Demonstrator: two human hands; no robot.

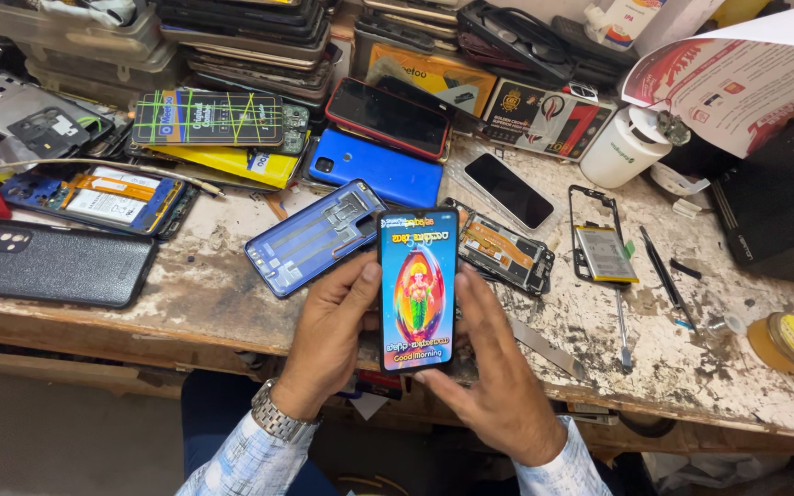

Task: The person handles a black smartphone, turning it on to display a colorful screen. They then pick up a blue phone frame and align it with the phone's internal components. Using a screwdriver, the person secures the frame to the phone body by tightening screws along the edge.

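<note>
I hold a smartphone [417,289] upright between both hands over the front edge of a worn workbench [213,285]. Its screen is lit with a colourful picture and text. My left hand [328,335] grips the phone's left side, thumb on the edge. My right hand [498,372] holds the right side and bottom corner. A metal watch [275,418] sits on my left wrist. A blue phone back cover [310,237] lies inside-up just behind my left hand.
The bench holds a black phone case [48,262], an opened phone with exposed battery [103,197], a blue phone [379,167], a black-screened phone [509,190], a phone frame with battery [601,248], tweezers [663,276], a yellow jar [788,342], a white cup [619,152]. Stacked phones and boxes line the back.
</note>
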